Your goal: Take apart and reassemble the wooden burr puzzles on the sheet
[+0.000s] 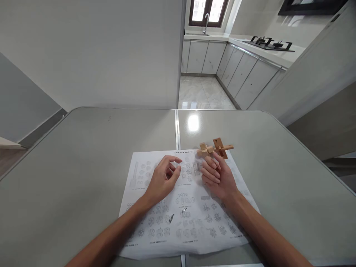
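My left hand (166,175) hovers over or rests on a large printed sheet (191,204); its fingers are loosely bent, with a gap between thumb and forefinger and nothing held. To its right, my right hand (219,178) has its fingers curled in towards the palm, and its thumb points up along the front of some wooden puzzle pieces (205,150). These are short notched blocks, a thin stick (228,147) and a flat plate marked 2 (217,142). Whether the thumb touches them, and whether anything lies inside the curled fingers, I cannot make out.
The sheet carries rows of small diagrams and lies across the seam of a grey table (69,167). Two small dark slivers (171,218) show on the paper. Beyond the table stand a white wall (111,52) and a kitchen with cabinets, a tap (206,22) and a gas hob (268,44).
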Demonstrator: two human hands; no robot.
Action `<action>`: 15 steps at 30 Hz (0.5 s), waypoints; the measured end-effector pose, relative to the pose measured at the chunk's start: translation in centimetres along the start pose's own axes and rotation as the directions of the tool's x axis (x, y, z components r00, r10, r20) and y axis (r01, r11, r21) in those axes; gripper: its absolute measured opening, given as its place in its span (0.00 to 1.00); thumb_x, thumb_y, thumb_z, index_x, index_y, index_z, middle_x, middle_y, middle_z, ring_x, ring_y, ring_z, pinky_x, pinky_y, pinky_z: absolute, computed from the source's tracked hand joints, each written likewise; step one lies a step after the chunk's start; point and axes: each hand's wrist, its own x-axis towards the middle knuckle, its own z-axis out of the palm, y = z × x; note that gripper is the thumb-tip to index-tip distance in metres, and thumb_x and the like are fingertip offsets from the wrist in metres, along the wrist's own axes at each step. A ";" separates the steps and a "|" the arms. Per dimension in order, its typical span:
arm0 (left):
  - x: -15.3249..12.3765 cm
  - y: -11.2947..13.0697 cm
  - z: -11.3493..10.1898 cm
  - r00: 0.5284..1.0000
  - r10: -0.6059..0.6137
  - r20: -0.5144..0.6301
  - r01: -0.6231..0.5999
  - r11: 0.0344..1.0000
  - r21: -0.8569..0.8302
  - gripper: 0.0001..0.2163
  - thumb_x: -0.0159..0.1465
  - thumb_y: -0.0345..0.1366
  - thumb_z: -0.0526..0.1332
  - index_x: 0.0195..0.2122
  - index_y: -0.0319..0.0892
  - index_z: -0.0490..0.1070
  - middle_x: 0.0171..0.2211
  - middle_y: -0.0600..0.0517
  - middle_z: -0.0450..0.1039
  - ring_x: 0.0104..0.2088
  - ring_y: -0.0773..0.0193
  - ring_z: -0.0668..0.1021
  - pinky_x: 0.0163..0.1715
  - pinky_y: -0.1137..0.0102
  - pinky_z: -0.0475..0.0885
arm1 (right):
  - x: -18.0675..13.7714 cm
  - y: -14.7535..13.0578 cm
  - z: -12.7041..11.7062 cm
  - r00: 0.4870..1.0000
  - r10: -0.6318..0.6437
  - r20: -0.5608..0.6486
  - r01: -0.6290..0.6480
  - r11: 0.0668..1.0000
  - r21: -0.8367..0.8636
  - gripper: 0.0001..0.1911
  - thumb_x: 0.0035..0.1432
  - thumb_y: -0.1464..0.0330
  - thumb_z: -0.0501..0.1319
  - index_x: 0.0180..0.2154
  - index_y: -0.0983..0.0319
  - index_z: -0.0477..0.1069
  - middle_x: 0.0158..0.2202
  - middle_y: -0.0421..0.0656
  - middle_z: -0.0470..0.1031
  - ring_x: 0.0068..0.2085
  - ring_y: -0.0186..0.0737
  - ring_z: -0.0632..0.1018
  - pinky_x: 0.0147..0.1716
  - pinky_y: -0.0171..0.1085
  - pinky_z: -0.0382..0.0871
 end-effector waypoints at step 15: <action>0.0 0.0 0.0 1.000 0.015 0.014 -0.015 1.000 0.001 0.07 0.73 0.40 0.59 0.47 0.46 0.73 0.38 0.52 0.74 0.32 0.65 0.74 0.30 0.70 0.69 | 0.1 -0.7 -1.2 0.992 -0.099 -0.077 0.114 0.967 0.228 0.26 0.78 0.53 0.53 0.27 0.59 0.64 0.12 0.29 0.56 0.12 0.27 0.56 0.09 0.29 0.53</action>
